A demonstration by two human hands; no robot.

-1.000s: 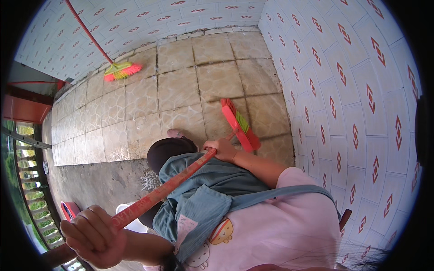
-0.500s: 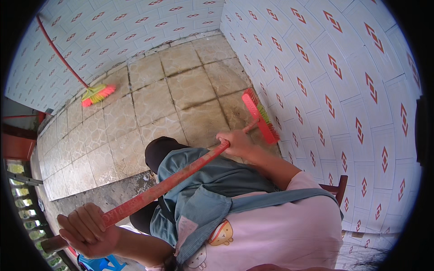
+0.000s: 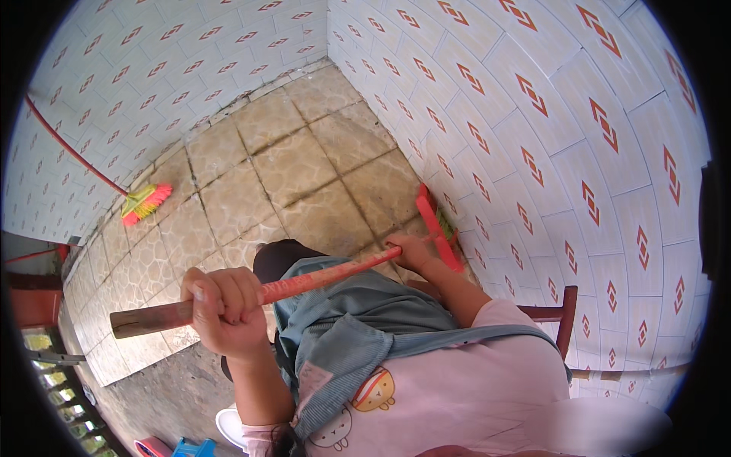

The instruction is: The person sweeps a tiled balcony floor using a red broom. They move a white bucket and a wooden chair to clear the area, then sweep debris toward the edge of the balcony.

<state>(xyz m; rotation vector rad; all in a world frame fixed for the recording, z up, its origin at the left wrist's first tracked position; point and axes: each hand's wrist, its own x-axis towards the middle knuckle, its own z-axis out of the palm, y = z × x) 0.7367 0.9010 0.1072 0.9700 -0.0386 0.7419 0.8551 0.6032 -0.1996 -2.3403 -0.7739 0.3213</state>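
A long-handled scrub brush (image 3: 439,227) crosses in front of my body, its pink-red head at the foot of the right wall. Green and red bristles show along the head's wall side. My left hand (image 3: 228,308) is wrapped round the upper part of the red-covered handle (image 3: 327,276), with the bare wooden end (image 3: 145,321) sticking out past the fist. Lower down, close to the head, my right hand (image 3: 411,253) grips the same handle. The right hand and forearm hide part of the handle's lower end.
A broom (image 3: 146,202) with yellow and pink bristles leans on the left wall (image 3: 175,84). Tan tiles (image 3: 297,164) cover the floor up to the patterned right wall (image 3: 548,160). Brown wooden furniture (image 3: 565,324) stands at my right; a blue stool (image 3: 194,448) is at lower left.
My left hand has moved up and to the right, raising the handle's wooden end. The brush head sits slightly lower in view and looks narrower. The view has shifted too.
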